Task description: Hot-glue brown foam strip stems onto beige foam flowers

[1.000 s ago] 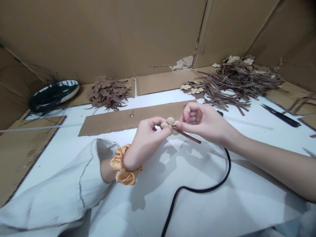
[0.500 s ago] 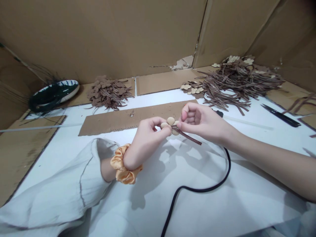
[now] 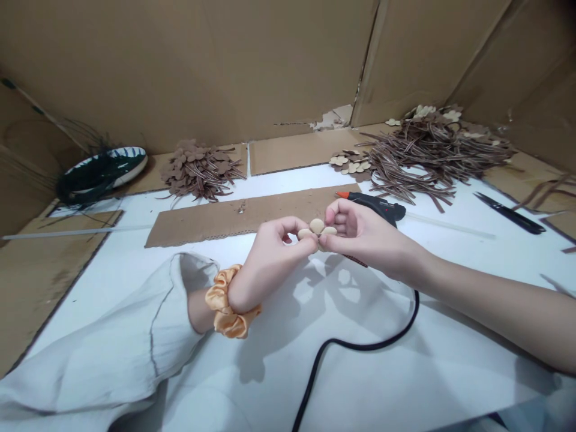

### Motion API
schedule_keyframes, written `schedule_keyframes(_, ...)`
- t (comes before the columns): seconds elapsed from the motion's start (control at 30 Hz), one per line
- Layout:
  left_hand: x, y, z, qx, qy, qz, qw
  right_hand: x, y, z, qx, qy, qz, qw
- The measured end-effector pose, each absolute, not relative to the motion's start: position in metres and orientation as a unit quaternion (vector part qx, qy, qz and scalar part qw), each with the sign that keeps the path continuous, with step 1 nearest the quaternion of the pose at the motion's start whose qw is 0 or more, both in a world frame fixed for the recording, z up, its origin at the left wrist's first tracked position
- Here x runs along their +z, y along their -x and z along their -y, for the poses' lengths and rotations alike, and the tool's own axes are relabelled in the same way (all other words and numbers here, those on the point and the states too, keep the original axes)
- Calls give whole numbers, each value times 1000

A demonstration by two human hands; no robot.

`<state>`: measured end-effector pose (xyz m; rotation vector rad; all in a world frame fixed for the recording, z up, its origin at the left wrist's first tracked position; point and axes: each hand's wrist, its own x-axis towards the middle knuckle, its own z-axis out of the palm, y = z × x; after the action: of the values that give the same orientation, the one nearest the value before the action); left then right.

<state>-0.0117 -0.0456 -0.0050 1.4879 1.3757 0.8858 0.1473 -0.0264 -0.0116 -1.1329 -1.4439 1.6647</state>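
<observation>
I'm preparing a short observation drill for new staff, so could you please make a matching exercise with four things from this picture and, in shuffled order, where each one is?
1. beige flower-shaped piece
2. black glue gun with an orange tip
3. shiny orange fabric scrunchie
4. white bowl with a blue-striped rim

A. around the left wrist
B. held by the left hand and the right hand
C. far left, with dark green strands
D. just beyond the right hand

Pairs: 1-B, 2-D, 3-A, 4-C

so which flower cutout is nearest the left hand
The beige flower cutout pinched by the left hand and right hand; the others lie in piles farther back, near the cardboard wall.
</observation>
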Motion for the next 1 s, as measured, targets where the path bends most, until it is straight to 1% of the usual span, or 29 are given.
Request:
schedule_keyframes(0.3, -4, 11, 49, 355, -593, -572, 441, -4, -144, 30, 656, 456, 517, 306)
schedule_keyframes(0.5, -6, 12, 47, 358, -589, -566, 452, -5, -146, 26, 672, 437, 516, 302)
schedule_keyframes(1.0, -10, 16, 42, 387, -595, -561, 426, -6, -154, 14, 641, 440, 549, 307)
